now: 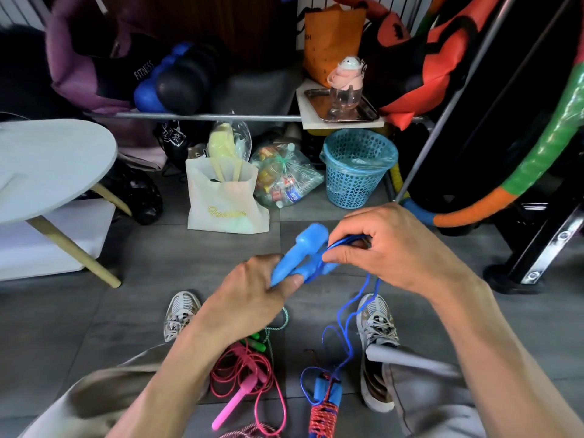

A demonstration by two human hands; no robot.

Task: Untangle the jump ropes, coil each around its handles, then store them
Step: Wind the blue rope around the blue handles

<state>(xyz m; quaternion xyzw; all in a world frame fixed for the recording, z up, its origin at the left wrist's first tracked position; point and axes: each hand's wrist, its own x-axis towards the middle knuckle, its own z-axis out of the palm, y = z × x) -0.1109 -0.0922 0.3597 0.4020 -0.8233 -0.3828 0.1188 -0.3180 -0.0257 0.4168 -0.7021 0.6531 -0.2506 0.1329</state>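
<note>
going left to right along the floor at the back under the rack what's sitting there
White tote bag → clear bag of bottles and wrappers → blue mesh basket.

Grey tiled floor [94,311] carries pink jump rope [243,384], tote bag [221,200], basket [357,169].
</note>
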